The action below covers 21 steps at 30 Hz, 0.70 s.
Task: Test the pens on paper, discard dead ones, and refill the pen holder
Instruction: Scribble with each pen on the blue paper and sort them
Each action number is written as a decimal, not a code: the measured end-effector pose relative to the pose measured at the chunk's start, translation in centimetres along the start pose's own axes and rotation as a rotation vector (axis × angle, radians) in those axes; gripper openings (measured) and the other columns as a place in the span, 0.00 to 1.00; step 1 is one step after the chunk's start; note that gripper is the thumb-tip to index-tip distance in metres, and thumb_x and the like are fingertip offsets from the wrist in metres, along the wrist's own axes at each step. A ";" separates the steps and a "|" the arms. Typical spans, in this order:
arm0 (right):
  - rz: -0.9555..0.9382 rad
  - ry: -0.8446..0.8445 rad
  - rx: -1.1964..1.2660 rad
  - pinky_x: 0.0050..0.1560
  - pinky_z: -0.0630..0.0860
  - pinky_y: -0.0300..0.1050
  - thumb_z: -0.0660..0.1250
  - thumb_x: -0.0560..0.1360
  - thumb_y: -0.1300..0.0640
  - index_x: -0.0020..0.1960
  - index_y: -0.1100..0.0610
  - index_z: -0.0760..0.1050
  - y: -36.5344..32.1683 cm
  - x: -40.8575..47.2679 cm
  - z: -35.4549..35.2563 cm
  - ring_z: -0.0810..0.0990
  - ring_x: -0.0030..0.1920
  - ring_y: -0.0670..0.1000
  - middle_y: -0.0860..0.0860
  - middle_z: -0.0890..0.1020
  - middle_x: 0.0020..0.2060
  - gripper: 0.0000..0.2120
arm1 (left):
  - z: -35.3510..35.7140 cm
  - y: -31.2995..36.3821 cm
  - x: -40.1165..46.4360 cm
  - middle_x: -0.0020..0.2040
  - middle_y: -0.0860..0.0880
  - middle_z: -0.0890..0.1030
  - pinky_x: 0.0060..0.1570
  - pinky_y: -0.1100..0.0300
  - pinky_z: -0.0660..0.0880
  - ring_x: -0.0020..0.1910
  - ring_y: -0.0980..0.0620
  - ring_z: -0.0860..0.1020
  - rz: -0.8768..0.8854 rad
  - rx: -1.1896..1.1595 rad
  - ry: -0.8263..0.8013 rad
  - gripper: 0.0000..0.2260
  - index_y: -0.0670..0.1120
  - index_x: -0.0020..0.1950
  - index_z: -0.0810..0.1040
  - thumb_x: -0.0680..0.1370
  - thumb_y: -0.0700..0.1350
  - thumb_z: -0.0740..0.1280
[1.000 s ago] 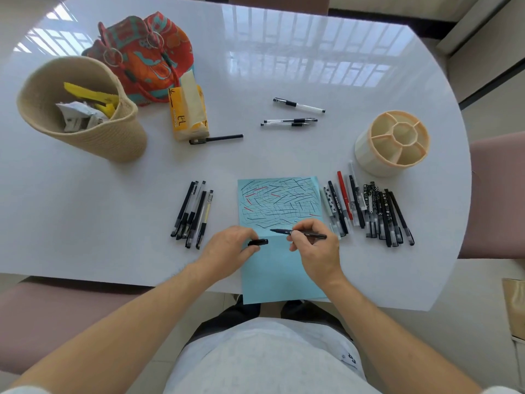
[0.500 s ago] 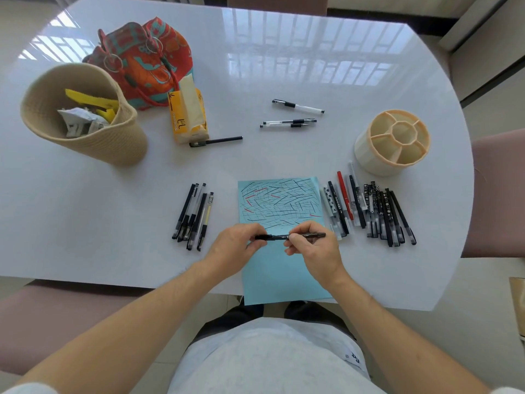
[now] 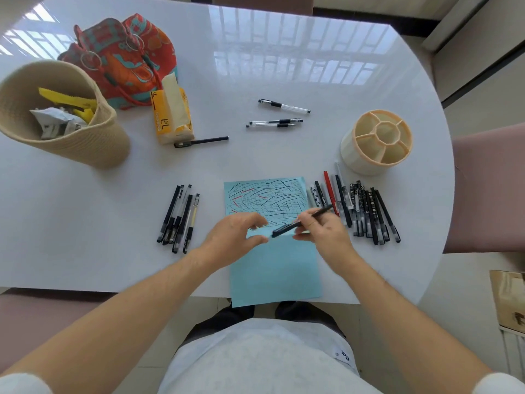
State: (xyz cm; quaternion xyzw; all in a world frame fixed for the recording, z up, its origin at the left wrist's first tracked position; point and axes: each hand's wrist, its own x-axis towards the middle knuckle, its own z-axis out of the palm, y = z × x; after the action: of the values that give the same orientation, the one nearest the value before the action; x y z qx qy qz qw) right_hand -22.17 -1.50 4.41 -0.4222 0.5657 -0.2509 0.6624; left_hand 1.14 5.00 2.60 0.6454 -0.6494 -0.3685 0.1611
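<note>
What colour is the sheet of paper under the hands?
Light blue paper, scribbled with black and some red strokes; head view.

Patterned bag, tissue pack

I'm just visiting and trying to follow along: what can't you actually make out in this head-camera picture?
- Head view, black pen: the right hand covers its middle, and blur hides where the cap joins.
- Left hand: motion blur; fingertips unclear.
- Woven basket: its wall hides the contents lower down.
- Blue paper: hands cover the latest marks.
- Pen holder: compartment bottoms lie in shadow.
</note>
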 end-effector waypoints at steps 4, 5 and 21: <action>-0.058 0.240 -0.519 0.42 0.81 0.49 0.69 0.80 0.56 0.49 0.52 0.76 -1.9 2.8 -5.4 0.83 0.41 0.53 0.55 0.83 0.43 0.03 | 0.2 -2.2 -0.6 0.64 0.52 0.77 0.63 0.51 0.73 0.66 0.51 0.71 -0.068 0.142 0.124 0.21 0.51 0.67 0.75 0.75 0.51 0.73; -0.075 0.279 -0.657 0.41 0.77 0.45 0.70 0.78 0.55 0.48 0.50 0.75 -2.1 3.4 -6.5 0.81 0.41 0.52 0.51 0.81 0.41 0.04 | 0.3 -2.7 -0.7 0.66 0.50 0.76 0.64 0.48 0.73 0.67 0.49 0.70 -0.072 0.183 0.127 0.22 0.50 0.67 0.76 0.74 0.49 0.74; -0.287 0.191 -1.148 0.49 0.77 0.50 0.67 0.79 0.54 0.55 0.56 0.80 -4.4 10.2 -5.9 0.80 0.47 0.54 0.50 0.81 0.45 0.08 | 1.5 -5.1 -1.4 0.78 0.51 0.60 0.73 0.48 0.63 0.77 0.49 0.57 -0.116 0.360 0.047 0.33 0.55 0.71 0.69 0.68 0.59 0.75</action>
State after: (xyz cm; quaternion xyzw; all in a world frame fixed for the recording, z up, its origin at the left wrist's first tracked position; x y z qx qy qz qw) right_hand -24.82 -13.64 2.65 -0.7605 0.6050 -0.0289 0.2341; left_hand 3.96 7.25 -1.50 0.7087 -0.6625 -0.2398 0.0366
